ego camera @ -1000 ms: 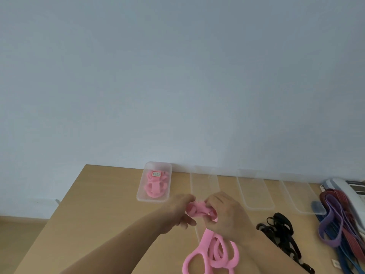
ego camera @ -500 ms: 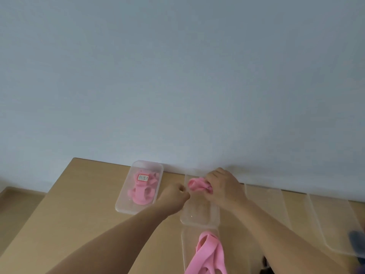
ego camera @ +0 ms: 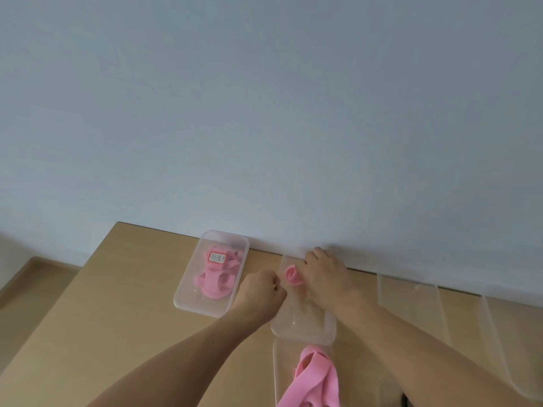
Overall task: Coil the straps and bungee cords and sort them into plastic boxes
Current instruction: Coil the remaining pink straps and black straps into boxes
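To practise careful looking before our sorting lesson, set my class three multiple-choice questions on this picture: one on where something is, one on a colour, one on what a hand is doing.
1. Where does the labelled box stand relative to the clear box at which the right hand works?
A. To its left
B. To its right
C. Stacked on top of it

2. What colour is the rolled strap in the right hand?
A. Black
B. Pink
C. Purple

3. What is the right hand doing?
A. Lying flat and empty on the table
B. Lifting a lid
C. Gripping the rolled strap at the far end of the clear box

Answers:
1 A: the labelled box sits on the table to the left of the clear box.
2 B: the roll is plainly pink.
3 C: its fingers curl round the roll.
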`<act>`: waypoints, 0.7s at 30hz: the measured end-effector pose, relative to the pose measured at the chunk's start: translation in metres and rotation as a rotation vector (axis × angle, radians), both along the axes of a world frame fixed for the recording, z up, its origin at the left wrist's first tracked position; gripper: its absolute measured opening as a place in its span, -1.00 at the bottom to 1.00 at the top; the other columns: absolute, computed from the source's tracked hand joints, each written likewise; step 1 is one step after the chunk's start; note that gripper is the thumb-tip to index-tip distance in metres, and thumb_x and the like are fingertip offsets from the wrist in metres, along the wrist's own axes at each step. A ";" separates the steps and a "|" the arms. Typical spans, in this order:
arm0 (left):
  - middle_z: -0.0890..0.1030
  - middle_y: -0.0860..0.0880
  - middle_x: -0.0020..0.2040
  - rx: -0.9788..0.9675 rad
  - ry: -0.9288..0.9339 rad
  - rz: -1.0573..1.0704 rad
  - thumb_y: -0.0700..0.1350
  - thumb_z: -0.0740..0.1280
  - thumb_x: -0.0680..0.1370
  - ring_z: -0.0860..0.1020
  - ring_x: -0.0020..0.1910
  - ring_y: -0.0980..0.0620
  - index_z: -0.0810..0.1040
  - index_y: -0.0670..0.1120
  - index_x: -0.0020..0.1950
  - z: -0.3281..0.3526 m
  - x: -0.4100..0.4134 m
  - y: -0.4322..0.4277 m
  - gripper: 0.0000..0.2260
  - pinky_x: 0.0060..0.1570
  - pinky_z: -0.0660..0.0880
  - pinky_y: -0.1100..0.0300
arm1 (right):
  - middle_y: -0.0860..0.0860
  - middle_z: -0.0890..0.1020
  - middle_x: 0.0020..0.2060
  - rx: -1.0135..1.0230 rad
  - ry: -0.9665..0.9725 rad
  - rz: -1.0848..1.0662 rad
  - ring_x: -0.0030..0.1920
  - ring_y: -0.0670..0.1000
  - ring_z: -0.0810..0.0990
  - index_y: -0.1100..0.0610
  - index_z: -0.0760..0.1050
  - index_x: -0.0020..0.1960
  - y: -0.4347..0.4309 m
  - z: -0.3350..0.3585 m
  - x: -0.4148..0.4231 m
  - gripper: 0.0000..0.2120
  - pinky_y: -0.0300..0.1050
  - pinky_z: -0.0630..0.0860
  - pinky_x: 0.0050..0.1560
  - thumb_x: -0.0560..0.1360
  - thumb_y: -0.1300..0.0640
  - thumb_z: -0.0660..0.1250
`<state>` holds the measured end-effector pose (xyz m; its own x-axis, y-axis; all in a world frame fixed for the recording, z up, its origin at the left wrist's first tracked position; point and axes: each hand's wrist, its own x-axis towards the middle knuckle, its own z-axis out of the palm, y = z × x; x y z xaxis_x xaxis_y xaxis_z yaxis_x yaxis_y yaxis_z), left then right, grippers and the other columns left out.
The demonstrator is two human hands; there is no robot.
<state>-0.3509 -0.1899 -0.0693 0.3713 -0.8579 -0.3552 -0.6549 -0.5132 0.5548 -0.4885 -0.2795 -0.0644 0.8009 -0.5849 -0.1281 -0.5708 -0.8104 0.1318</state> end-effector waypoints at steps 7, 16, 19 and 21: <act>0.58 -0.05 -0.30 -0.009 -0.043 -0.019 -0.12 0.20 0.47 0.60 -0.29 -0.08 0.50 -0.15 -0.17 -0.003 -0.004 0.005 -0.87 -0.34 0.49 0.07 | 0.09 0.56 0.06 -0.017 0.019 -0.061 0.10 0.13 0.50 0.13 0.46 0.16 0.008 -0.006 0.008 -0.75 -0.05 0.43 0.11 0.48 0.24 0.28; 0.49 0.02 -0.27 0.020 -0.088 -0.066 -0.11 0.26 0.48 0.49 -0.30 -0.05 0.33 -0.07 0.03 -0.012 -0.006 0.008 -0.83 -0.44 0.28 0.13 | 0.01 0.48 -0.38 -0.116 -0.279 -0.038 -0.33 0.08 0.48 0.06 0.54 -0.27 0.006 -0.012 -0.005 -0.79 -0.09 0.43 -0.36 0.23 0.06 0.55; 0.52 -0.02 -0.23 0.014 -0.101 -0.060 -0.18 0.21 0.47 0.51 -0.25 -0.12 0.29 -0.07 0.02 -0.014 -0.013 0.005 -0.83 -0.38 0.32 0.10 | 0.02 0.47 -0.38 -0.137 -0.236 -0.016 -0.35 0.08 0.48 0.07 0.49 -0.30 0.006 -0.013 -0.003 -0.72 -0.09 0.43 -0.39 0.12 0.19 0.56; 0.52 -0.02 -0.23 0.007 -0.110 -0.063 -0.19 0.20 0.47 0.51 -0.25 -0.12 0.29 -0.07 0.02 -0.015 -0.014 0.005 -0.84 -0.38 0.30 0.10 | 0.01 0.49 -0.38 -0.136 -0.214 -0.020 -0.36 0.07 0.50 0.06 0.50 -0.29 0.006 -0.013 0.000 -0.65 -0.10 0.45 -0.41 0.02 0.21 0.59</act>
